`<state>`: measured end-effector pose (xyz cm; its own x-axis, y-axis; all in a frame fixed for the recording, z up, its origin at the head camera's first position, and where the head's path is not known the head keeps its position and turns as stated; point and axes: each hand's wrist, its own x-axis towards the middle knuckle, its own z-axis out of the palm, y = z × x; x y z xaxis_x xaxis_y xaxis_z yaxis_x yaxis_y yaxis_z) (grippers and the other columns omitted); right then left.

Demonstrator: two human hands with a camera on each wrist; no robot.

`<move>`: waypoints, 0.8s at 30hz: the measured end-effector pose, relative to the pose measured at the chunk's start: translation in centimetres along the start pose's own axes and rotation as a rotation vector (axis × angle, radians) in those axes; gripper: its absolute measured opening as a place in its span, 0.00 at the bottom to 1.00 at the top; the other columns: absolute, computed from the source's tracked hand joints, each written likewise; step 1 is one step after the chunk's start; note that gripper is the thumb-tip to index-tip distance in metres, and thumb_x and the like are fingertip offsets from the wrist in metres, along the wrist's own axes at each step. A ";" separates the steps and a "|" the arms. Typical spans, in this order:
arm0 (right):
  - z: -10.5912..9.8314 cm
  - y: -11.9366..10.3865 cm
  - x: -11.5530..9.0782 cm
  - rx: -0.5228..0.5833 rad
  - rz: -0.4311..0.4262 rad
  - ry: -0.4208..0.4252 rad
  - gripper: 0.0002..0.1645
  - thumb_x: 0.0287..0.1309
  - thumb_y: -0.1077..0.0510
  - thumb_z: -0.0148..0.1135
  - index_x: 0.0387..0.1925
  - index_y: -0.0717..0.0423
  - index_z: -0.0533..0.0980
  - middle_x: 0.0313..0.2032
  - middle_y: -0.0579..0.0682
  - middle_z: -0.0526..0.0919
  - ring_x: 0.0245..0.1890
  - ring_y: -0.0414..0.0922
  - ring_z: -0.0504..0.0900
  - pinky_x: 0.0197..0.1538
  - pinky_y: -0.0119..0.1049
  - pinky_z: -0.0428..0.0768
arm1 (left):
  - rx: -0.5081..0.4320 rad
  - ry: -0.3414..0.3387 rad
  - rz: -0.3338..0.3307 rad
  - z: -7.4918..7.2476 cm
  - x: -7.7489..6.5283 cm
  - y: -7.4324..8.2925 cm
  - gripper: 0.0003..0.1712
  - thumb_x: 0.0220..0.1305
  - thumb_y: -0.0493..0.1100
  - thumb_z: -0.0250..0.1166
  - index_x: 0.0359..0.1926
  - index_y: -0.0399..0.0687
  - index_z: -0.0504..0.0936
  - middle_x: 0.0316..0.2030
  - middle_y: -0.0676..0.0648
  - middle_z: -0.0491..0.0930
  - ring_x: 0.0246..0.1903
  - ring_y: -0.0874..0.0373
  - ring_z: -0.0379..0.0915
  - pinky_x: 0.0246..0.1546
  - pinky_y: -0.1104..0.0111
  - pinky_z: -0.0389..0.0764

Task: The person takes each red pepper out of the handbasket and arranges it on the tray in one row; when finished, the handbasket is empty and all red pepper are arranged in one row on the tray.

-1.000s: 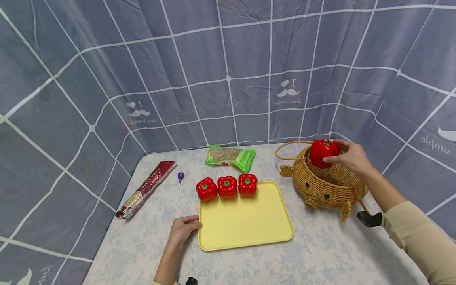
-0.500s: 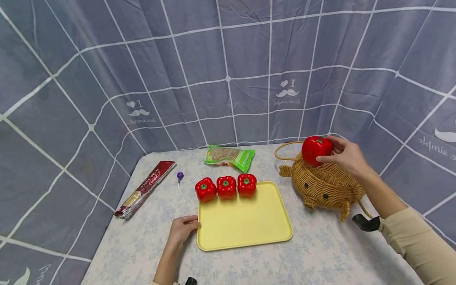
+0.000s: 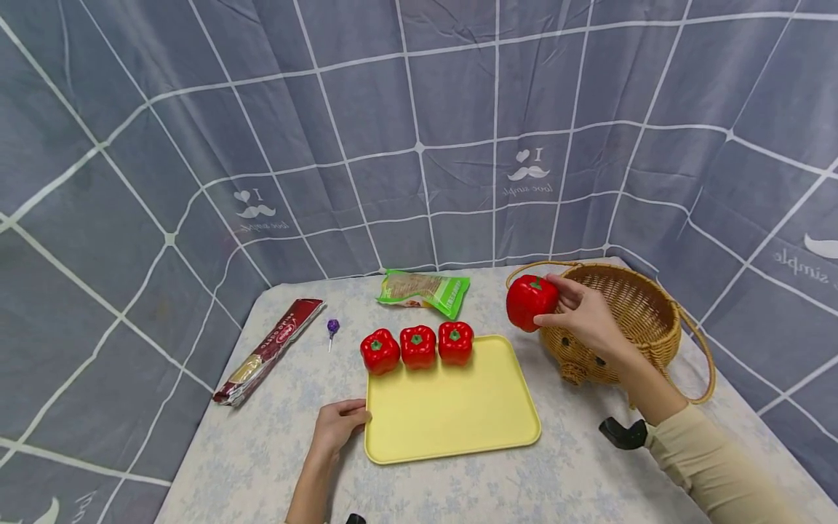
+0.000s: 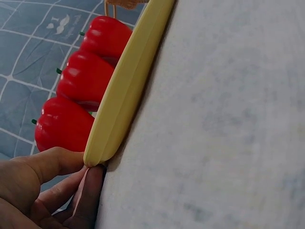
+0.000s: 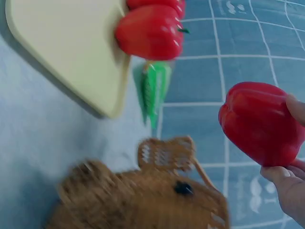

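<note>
My right hand (image 3: pixel 589 320) holds a red bell pepper (image 3: pixel 527 303) in the air, left of the wicker pig basket (image 3: pixel 638 291). In the right wrist view, thumb and fingers grip that pepper from one side. My left hand (image 3: pixel 337 426) pinches the left rim of a yellow tray (image 3: pixel 452 415); in the left wrist view its fingers meet at the tray's edge (image 4: pixel 119 100). Along the tray's far side stand a left bell pepper (image 3: pixel 380 351), a middle bell pepper (image 3: pixel 417 346) and a right bell pepper (image 3: pixel 455 343), side by side.
A green and clear food packet (image 3: pixel 424 291) lies behind the tray. To the left are a purple lollipop (image 3: pixel 332 327) and a long dark red packet (image 3: pixel 270 353). The basket's looped handle (image 3: pixel 703 364) hangs at its right. A grey checked curtain (image 3: pixel 452 175) surrounds the table.
My right hand has lifted the bell pepper out of the basket and carried it left. The basket has tipped, and its handle now shows at the right. My left hand stays at the tray.
</note>
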<state>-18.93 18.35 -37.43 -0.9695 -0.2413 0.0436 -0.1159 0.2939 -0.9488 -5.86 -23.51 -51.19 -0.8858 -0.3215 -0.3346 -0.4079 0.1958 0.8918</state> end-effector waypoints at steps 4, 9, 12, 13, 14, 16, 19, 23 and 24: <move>2.0 1.7 0.1 0.036 -0.005 0.005 0.50 0.48 0.65 0.74 0.71 0.65 0.59 0.70 0.63 0.64 0.70 0.57 0.63 0.61 0.29 0.71 | -0.001 0.001 0.000 0.0 -0.1 0.0 0.18 0.56 0.32 0.68 0.48 0.28 0.82 0.33 0.44 0.86 0.30 0.62 0.80 0.32 0.71 0.84; 4.3 3.4 0.2 -0.062 0.010 0.053 0.51 0.45 0.63 0.76 0.70 0.62 0.61 0.68 0.63 0.67 0.70 0.55 0.65 0.66 0.41 0.69 | -0.016 -0.014 0.004 -0.1 -0.2 0.2 0.18 0.56 0.32 0.68 0.48 0.27 0.82 0.34 0.43 0.86 0.31 0.61 0.82 0.34 0.69 0.85; 5.7 4.2 0.3 -0.155 0.020 0.082 0.52 0.45 0.60 0.77 0.70 0.62 0.62 0.67 0.64 0.69 0.69 0.56 0.67 0.68 0.47 0.69 | -0.026 -0.013 -0.002 -0.1 -0.2 0.3 0.18 0.56 0.31 0.68 0.48 0.27 0.82 0.34 0.43 0.86 0.33 0.60 0.82 0.35 0.68 0.86; 6.1 4.5 0.3 -0.180 0.026 0.096 0.52 0.44 0.59 0.77 0.70 0.62 0.61 0.66 0.65 0.69 0.68 0.57 0.67 0.68 0.49 0.69 | -0.027 -0.011 -0.004 0.0 -0.2 0.3 0.18 0.56 0.31 0.68 0.48 0.27 0.82 0.34 0.43 0.86 0.33 0.61 0.82 0.35 0.68 0.86; 6.5 4.7 0.3 -0.201 0.038 0.111 0.53 0.44 0.59 0.77 0.71 0.61 0.61 0.65 0.65 0.70 0.67 0.57 0.68 0.68 0.50 0.69 | -0.027 -0.010 -0.006 0.0 -0.2 0.3 0.18 0.56 0.31 0.68 0.48 0.27 0.82 0.34 0.43 0.86 0.33 0.61 0.82 0.35 0.68 0.86; 7.3 5.2 0.4 -0.240 0.064 0.140 0.54 0.44 0.58 0.77 0.71 0.60 0.61 0.64 0.65 0.71 0.66 0.58 0.69 0.68 0.52 0.69 | -0.027 -0.010 -0.008 0.0 -0.2 0.3 0.18 0.56 0.31 0.68 0.48 0.27 0.82 0.34 0.43 0.86 0.33 0.60 0.82 0.35 0.67 0.86; 8.4 5.9 0.4 -0.275 0.095 0.187 0.55 0.43 0.56 0.77 0.72 0.60 0.60 0.63 0.65 0.71 0.65 0.60 0.70 0.69 0.55 0.65 | -0.023 -0.011 -0.010 0.0 -0.1 0.3 0.18 0.55 0.31 0.68 0.48 0.27 0.82 0.34 0.43 0.86 0.33 0.61 0.82 0.35 0.68 0.86; 9.6 7.0 0.5 -0.327 0.068 0.239 0.55 0.42 0.56 0.78 0.71 0.61 0.61 0.62 0.66 0.73 0.64 0.62 0.70 0.68 0.58 0.65 | -0.015 -0.007 -0.014 0.1 -0.1 0.2 0.18 0.55 0.31 0.69 0.48 0.28 0.82 0.33 0.44 0.86 0.32 0.61 0.82 0.35 0.68 0.85; 9.9 7.3 0.5 -0.341 0.056 0.252 0.55 0.42 0.55 0.78 0.71 0.60 0.61 0.62 0.66 0.73 0.64 0.62 0.71 0.67 0.59 0.67 | -0.014 -0.004 -0.015 0.1 0.0 0.2 0.18 0.55 0.31 0.69 0.48 0.28 0.82 0.33 0.44 0.86 0.32 0.61 0.82 0.35 0.68 0.85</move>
<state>-18.12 11.20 -47.43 -0.9939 0.0045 0.1103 -0.0856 0.5996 -0.7957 -5.91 -23.41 -51.04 -0.8804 -0.3210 -0.3491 -0.4181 0.1777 0.8909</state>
